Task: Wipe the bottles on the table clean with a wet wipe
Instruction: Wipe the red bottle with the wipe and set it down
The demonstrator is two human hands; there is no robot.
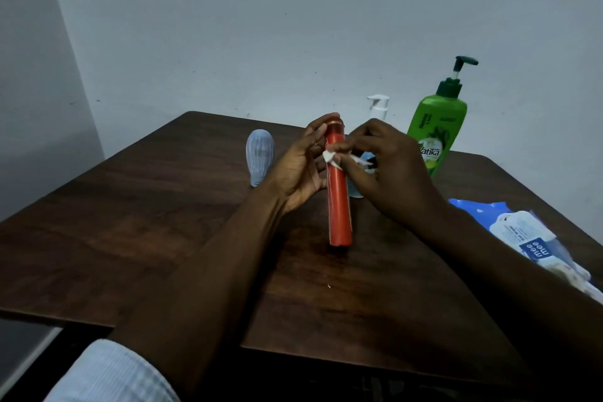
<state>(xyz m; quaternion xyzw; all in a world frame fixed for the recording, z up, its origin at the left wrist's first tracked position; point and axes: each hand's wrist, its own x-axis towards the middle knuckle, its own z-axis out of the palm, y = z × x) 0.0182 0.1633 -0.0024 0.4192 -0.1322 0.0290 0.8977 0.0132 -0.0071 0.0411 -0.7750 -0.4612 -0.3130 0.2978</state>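
Head view: left hand (301,170) holds red bottle (339,206), right hand (393,170) pinches wipe (330,157).

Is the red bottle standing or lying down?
Standing up: the red bottle has its base on the table, cap uppermost, with the left hand holding it.

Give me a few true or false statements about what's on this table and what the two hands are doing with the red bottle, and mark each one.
1. The right hand pinches a white wet wipe against the red bottle. True.
2. The green Vatika pump bottle lies on its side. False: it stands upright at the far right of the table.
3. The left hand holds the red bottle near its top. True.
4. The wet wipe pack lies left of the red bottle. False: it lies at the table's right edge.
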